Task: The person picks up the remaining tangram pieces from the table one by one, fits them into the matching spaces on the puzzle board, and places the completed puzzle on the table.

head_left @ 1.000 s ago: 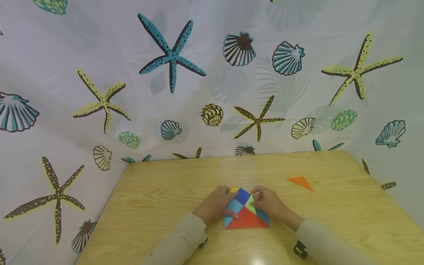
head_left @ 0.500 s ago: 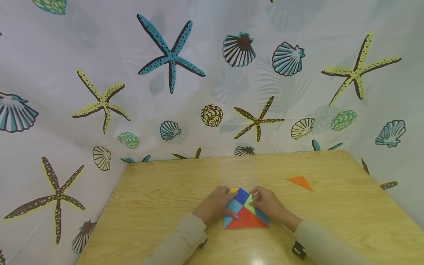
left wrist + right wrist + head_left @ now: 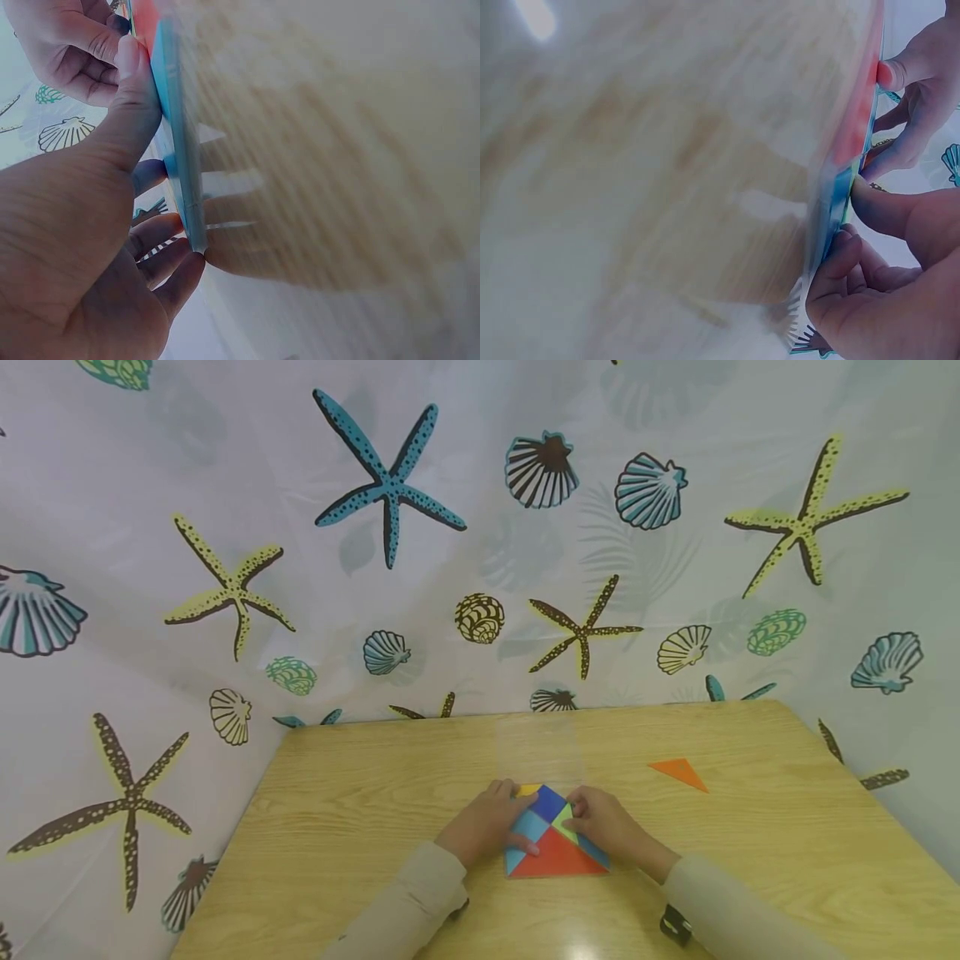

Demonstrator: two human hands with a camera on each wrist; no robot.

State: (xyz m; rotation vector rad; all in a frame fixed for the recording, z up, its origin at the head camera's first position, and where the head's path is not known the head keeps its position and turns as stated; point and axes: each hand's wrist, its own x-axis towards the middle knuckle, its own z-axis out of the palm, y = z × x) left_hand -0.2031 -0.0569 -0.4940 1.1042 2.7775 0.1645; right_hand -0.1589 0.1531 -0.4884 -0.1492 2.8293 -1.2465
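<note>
A flat tangram of coloured pieces lies in a shallow clear tray point(image 3: 505, 870) on the table. A large red triangle point(image 3: 558, 857) is at the near side, with a dark blue piece point(image 3: 548, 805) behind it and light blue pieces point(image 3: 529, 828) to the left. My left hand point(image 3: 483, 827) rests spread over the left side, its thumb on the pieces and its other fingertips along the tray's edge in the left wrist view. At the right side, my right hand point(image 3: 609, 822) pinches a light green tangram piece point(image 3: 564, 823) with curled fingers, partly hiding it. A yellow piece point(image 3: 529, 790) shows at the back.
An orange triangle point(image 3: 681, 773) lies apart on the wooden table point(image 3: 360, 793), behind and right of the tray. A faint clear sheet point(image 3: 538, 747) reaches from the tray toward the back edge. A curtain point(image 3: 450, 543) with starfish and shells hangs behind.
My right hand's fingers have shifted slightly at the green piece, and the right forearm has moved a little left. The left hand and the orange triangle have stayed in place.
</note>
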